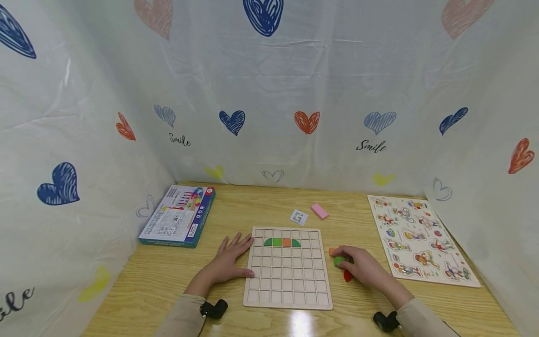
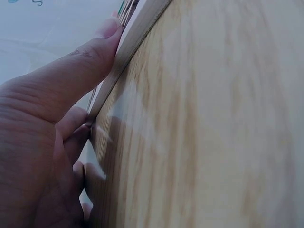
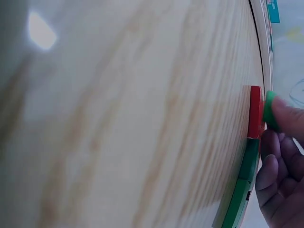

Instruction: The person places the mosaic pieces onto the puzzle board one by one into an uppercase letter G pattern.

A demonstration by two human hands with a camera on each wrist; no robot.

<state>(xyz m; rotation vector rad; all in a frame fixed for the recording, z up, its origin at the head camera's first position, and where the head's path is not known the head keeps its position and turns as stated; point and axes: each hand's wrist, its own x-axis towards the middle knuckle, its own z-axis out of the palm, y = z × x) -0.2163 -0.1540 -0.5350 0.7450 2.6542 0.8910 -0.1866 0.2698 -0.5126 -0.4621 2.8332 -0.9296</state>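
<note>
A wooden grid board (image 1: 290,285) lies on the table, with a row of small pieces near its top: a green quarter-round (image 1: 268,242), a green square (image 1: 277,242), an orange square (image 1: 287,242) and another green quarter-round (image 1: 296,243). Against the board's left edge rests my left hand (image 1: 225,264), thumb and fingertips touching it, fingers spread. My right hand (image 1: 363,267), right of the board, pinches a bright green block (image 3: 270,111) between thumb and fingers. Close by lie a red block (image 3: 255,111), dark green blocks (image 3: 249,159) and an orange block (image 1: 332,251).
A pink block (image 1: 319,211) and a small printed white card (image 1: 299,217) lie beyond the board. At the far left is a blue-edged box (image 1: 177,217); a picture puzzle board (image 1: 421,238) lies at the right. A heart-printed curtain (image 1: 269,84) surrounds the table.
</note>
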